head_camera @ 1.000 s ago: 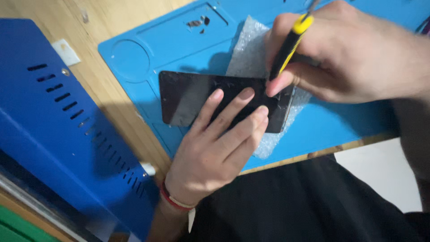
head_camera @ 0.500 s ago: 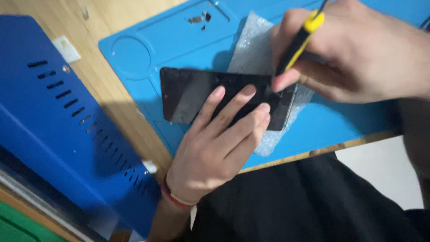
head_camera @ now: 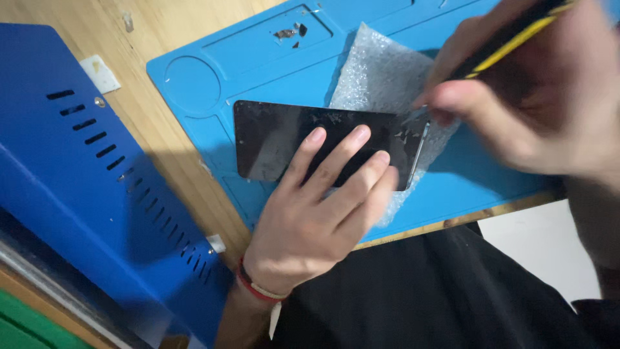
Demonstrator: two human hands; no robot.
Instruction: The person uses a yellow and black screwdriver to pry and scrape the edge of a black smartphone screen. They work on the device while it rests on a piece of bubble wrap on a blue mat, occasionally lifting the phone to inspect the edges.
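A black phone screen panel (head_camera: 278,139) lies on a blue work mat (head_camera: 194,84), its right end over a sheet of bubble wrap (head_camera: 381,71). My left hand (head_camera: 323,207) lies flat on the panel, fingers spread, pressing it down. My right hand (head_camera: 536,97), blurred, grips a yellow-and-black handled tool (head_camera: 510,39). Its metal tip touches the panel's right edge, where the glass is cracked.
A blue metal casing (head_camera: 77,168) with vent slots fills the left side over the wooden table (head_camera: 148,129). Small dark fragments (head_camera: 287,32) sit in a recessed tray of the mat. A white pad (head_camera: 100,72) lies on the wood. Dark clothing covers the lower right.
My right hand and the tool have shifted up and to the right along the panel's right end. My left hand stays pressed on the panel.
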